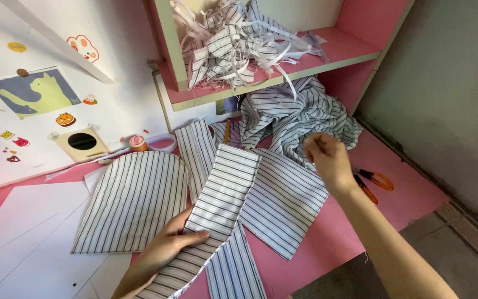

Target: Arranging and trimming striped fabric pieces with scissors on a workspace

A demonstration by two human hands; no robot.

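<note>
Striped cloth covers the pink table (327, 243). The left hand (164, 249) pinches a long strip (217, 213), thumb on top, near the table's front edge. The right hand (327, 158) hovers above the crumpled pile (300, 113), fingers bunched; whether they hold anything I cannot tell. The shelf (283, 75) holds scraps (233, 39). Snips (374, 180) lie just beside the right wrist.

Two hands over the pink worktop (327, 243): left hand (164, 249), right hand (327, 158). Approx. four flat striped fabric pieces: one rounded panel (134, 199), one long strip (219, 199), one narrow strip (196, 149), one angled panel (286, 202). One crumpled striped heap (300, 113). One pile of cut scraps (233, 39) on shelf. One pr orange snips (374, 182). One thread spool (137, 143). One pencil (227, 132).
</note>
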